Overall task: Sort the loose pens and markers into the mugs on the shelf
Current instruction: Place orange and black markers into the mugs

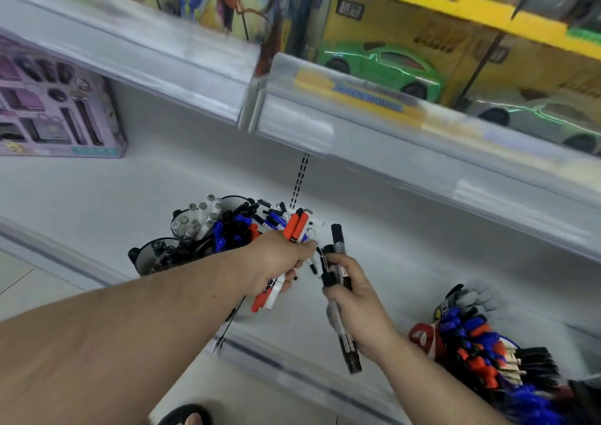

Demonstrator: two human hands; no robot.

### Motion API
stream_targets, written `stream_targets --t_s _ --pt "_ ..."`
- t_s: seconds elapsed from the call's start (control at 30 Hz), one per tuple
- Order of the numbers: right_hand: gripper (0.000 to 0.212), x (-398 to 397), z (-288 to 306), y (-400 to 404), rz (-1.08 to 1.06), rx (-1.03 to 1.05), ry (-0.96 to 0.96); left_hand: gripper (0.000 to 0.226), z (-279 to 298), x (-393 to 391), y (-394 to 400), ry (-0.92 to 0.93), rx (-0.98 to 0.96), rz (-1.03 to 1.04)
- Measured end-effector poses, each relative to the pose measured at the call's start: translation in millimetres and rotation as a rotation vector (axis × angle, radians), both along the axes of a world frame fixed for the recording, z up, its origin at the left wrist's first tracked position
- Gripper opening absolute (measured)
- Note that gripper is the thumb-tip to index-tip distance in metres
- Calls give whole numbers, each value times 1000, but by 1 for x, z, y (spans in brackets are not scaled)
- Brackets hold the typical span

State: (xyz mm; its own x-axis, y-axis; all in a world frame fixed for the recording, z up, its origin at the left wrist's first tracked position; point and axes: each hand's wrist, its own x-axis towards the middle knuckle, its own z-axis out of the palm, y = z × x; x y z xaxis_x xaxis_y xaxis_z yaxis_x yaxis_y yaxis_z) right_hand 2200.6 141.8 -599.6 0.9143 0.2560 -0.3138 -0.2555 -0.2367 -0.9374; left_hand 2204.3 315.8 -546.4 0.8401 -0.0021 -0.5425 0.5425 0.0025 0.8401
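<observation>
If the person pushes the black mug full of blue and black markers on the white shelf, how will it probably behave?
The black mug full of blue and black markers probably feels heavy for its size, being packed full. It may slide rather than tip, since the white shelf looks smooth. The tall grey-capped markers stick out above the rim, so a hard push might rattle them.

Bright even light; wide-angle bending, motion blur toward edges.
</observation>
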Motion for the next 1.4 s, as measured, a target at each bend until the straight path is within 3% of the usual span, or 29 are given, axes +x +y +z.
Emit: stream_targets --t_s 0.2,0.37,0.5,0.67,0.73,0.8,0.87,0.97,1.1,1.2,1.33,1.4 --pt "51 -29 66 11 173 280 108 45 18 -5 -8 10 -244 51" --pt "70 -33 92 0 243 363 112 13 28 -12 -10 -41 -450 13" --pt "88 -42 100 -4 251 308 95 19 36 -17 -10 -97 -456 32" --pt "99 -55 106 -28 359 414 195 20 49 -11 10 -209 -523 198" --pt "88 -62 103 -40 367 395 248 20 55 -9 23 -240 -510 234" --pt "65 -65 100 -48 224 355 245 20 57 -11 32 -275 -443 196" --pt "42 -66 103 -49 29 332 216 20 58 -14 32 -291 -333 105" --pt "17 -65 114 -35 -97 230 82 19 58 -20 20 -325 -209 -51" --pt "19 -69 118 -3 -87 30 -96 17 59 -32 -6 -363 -185 -179" --pt "11 -71 115 9 -108 -40 -163 12 60 -39 -19 -374 -260 -83" --pt "7 -75 124 16 -193 83 -160 24 61 -46 -24 -326 -296 45" --pt "8 -72 127 17 -284 190 -126 35 59 -51 -24 -272 -297 5"
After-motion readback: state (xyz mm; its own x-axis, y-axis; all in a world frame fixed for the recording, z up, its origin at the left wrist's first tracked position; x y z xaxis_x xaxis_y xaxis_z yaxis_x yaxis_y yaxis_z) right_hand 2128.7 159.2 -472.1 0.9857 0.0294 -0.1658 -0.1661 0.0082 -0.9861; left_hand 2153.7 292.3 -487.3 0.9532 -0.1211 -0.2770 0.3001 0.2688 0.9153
